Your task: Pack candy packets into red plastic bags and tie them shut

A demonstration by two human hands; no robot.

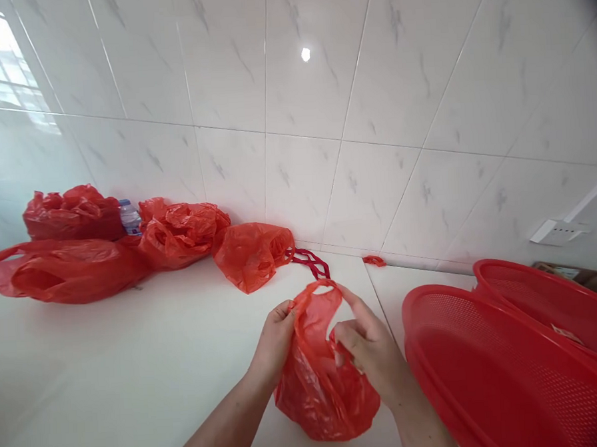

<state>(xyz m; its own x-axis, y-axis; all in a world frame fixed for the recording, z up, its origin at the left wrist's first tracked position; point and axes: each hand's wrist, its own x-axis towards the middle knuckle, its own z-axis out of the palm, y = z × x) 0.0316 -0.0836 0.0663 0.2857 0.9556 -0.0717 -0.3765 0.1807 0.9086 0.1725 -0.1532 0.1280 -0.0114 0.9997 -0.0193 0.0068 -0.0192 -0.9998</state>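
A thin red plastic bag (320, 396) rests on the white table in front of me, its handles upright at the top. My left hand (276, 338) is closed on the bag's left edge, thumb and fingers pinching the film. On the other side my right hand (369, 343) grips the right part of the bag with curled fingers, its index finger stretched up along a handle loop. What the bag contains, if anything, cannot be made out. Just beyond it lies a dark red strap-like strip (313, 259), near another crumpled red plastic bag (250, 253).
More red bags (81, 268) line the wall at the left, with a clear bottle (129, 217) among them. Two red plastic baskets (486, 360) stand at the right. A small red scrap (374, 261) lies by the wall, below a power strip (556, 232) farther right.
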